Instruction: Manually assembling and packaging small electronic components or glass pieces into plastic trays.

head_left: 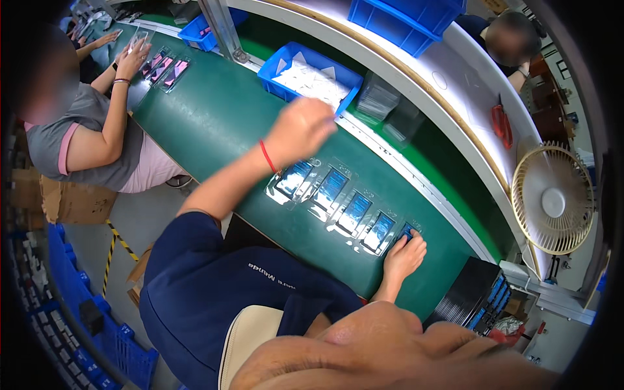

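Several flat clear plastic packages [355,213] lie in a slanting row on the green table, each with a dark rectangular piece with a blue face inside. My left hand [302,127], a red band at its wrist, is raised over the far side of the row, beside a blue bin [311,77] of white paper pieces. Its fingers are curled together and slightly blurred; anything between them is too small to make out. At the right end of the row, my right hand [404,257] has thumb and fingers closed on the last package [405,232], partly covering it.
Stacked clear trays [379,97] stand behind the table rail. A white shelf holds red-handled scissors [501,125] and a fan [552,195]. A black stack [465,292] sits at the right. A co-worker [91,130] handles items near pink-and-black packages [174,73] at left.
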The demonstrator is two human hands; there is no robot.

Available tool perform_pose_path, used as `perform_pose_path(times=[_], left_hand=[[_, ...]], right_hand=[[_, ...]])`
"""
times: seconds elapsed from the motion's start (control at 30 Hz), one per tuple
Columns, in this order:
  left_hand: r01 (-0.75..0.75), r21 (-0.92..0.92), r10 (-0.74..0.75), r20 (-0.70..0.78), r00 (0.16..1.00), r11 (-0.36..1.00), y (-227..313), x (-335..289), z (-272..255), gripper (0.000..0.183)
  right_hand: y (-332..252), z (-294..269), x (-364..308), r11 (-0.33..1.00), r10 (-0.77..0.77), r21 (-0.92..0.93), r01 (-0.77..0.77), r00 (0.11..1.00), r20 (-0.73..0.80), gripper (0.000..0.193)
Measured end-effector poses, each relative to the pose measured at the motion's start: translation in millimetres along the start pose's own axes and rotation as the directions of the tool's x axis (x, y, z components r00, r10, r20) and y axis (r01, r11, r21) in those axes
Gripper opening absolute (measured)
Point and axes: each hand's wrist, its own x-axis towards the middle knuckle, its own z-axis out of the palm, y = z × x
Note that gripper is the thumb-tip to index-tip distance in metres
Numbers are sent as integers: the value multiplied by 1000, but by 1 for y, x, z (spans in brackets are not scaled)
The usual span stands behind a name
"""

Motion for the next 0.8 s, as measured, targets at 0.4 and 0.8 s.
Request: perform_pose_path(times=[0.4,0.8], left_hand=[[175,479,-469,608,640,860,-156,58,20,46],[150,456,-338,365,867,877,-130,61,4,20]], right_hand=[[-2,-7,-10,998,31,55,-30,999,-17,22],[1,-6,-4,997,21,80,-19,1000,-17,22]])
